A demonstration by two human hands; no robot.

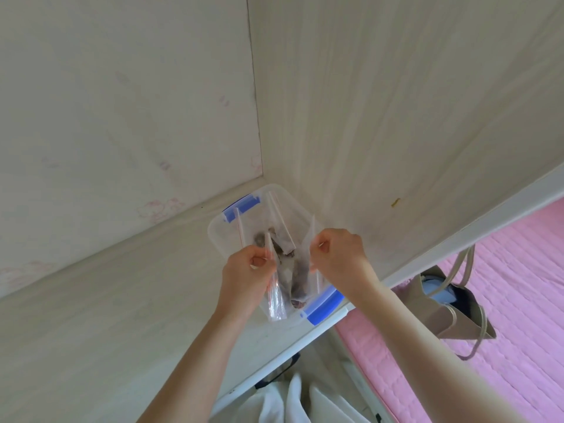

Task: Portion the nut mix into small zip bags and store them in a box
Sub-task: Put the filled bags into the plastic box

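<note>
A clear plastic box (219, 236) with blue clips stands on the pale desk in the corner by the wall. Several small zip bags of dark nut mix (282, 236) stand or lean inside it. My left hand (244, 279) pinches the top of one small zip bag (276, 303) at the box's near left, and empty-looking bag plastic hangs below my fingers. My right hand (338, 254) pinches the edge of another bag (309, 242) at the box's right side. Both hands hover just over the box's opening.
The pale wooden desk (122, 315) runs left and meets the wall panels. Its white front edge (427, 254) runs diagonally at the right. Below it lie a pink quilted mat (518, 300) and a beige tote bag (451, 312). White fabric (293, 401) shows at the bottom.
</note>
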